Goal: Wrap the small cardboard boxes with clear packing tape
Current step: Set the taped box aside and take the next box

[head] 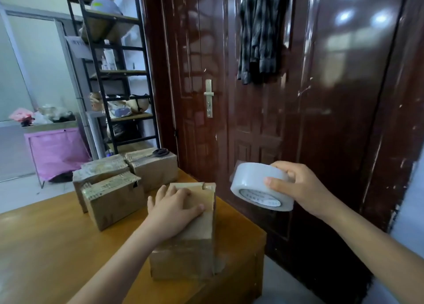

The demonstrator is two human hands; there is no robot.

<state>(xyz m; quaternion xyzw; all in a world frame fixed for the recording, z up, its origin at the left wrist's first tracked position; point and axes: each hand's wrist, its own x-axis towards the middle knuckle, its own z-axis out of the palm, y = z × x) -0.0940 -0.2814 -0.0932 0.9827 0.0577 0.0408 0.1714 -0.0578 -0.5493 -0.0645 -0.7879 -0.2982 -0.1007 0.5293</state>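
A small cardboard box (190, 253) stands near the right edge of the wooden table (46, 246). My left hand (174, 209) lies flat on its top with the fingers spread. To the right of the box, held in the air off the table's edge, is a roll of clear packing tape (257, 184). My right hand (298, 184) grips that roll, thumb on the near side and fingers over the far rim. I cannot tell whether a strip of tape runs from the roll to the box.
Several more cardboard boxes (114, 198) are clustered at the table's far side, with black scissors (160, 152) on the rearmost one. A dark red door (275, 97) stands close behind. A black shelf rack (114, 74) and pink bin (57, 152) are at the left.
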